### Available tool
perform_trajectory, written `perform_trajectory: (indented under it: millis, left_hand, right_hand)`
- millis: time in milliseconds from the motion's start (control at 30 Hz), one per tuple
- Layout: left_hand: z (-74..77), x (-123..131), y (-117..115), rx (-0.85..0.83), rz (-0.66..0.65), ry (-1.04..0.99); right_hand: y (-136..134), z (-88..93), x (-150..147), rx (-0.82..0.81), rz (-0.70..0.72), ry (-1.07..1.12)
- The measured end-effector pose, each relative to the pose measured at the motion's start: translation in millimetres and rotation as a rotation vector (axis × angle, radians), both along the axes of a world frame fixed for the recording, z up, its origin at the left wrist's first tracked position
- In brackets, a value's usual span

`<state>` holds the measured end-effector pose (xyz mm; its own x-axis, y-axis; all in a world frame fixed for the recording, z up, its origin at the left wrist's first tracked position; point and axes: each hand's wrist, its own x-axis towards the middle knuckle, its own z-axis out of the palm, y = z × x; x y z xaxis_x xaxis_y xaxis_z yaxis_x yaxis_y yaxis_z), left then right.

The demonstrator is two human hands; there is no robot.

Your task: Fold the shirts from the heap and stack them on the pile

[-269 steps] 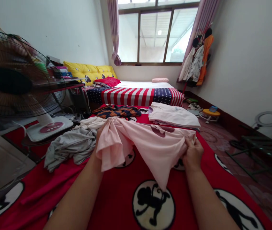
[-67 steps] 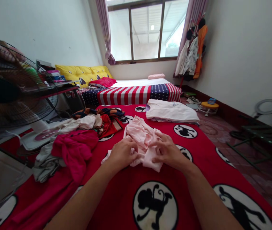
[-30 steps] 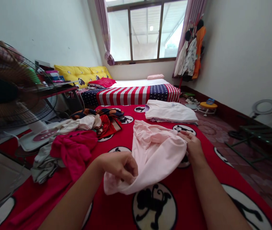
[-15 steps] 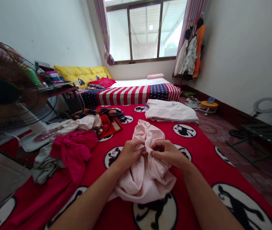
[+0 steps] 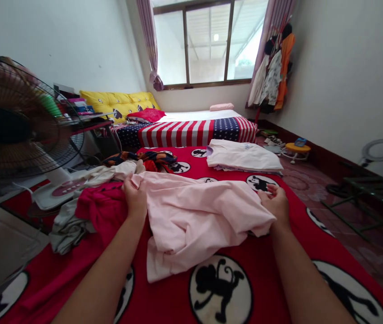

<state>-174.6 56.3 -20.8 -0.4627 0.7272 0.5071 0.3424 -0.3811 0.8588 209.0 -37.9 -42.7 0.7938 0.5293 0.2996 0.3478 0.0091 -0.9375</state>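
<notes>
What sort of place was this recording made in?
Most likely a bedroom in a home: there is a bed with a stars-and-stripes cover, a red monkey-print bedspread with a pale pink garment spread on it, and a standing electric fan beside it.

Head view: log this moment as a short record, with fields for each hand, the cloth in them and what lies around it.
left hand: gripping the edge of the pale pink garment
right hand: gripping the garment's opposite side
garment state: loosely spread, wrinkled, unfolded
surface: red monkey-print bedspread
nearby left: crumpled magenta garment
nearby far: folded white clothes
</notes>
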Motion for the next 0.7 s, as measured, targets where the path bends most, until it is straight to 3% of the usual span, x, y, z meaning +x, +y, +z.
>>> perform_trajectory:
  millis: [100,200,367,433,567,700]
  left_hand:
    - [-0.8,15.6,-10.1,-0.019,0.084,0.442]
    - [4.0,26.2,-19.5,-0.016,0.049,0.747]
    - [5.9,32.0,-25.8,0.078,-0.027,0.793]
    - [6.4,32.9,-26.9,0.108,-0.041,0.802]
    - [8.8,35.0,-29.2,0.131,-0.066,0.930]
    - [2.9,38.3,-28.0,0.141,-0.179,1.089]
  right_hand:
    - [-2.8,1.0,-6.3,-0.231,0.282,0.005]
    - [-12.6,15.3,-24.9,-0.343,0.627,-0.014]
    - [-35.7,56.4,-72.4,-0.082,1.009,-0.062]
    - [-45.0,64.1,-95.4,-0.091,1.253,-0.053]
    - [-57.0,48.1,-142.6,-0.208,1.737,-0.243]
    - [-58.8,31.2,-162.1,-0.298,1.841,-0.428]
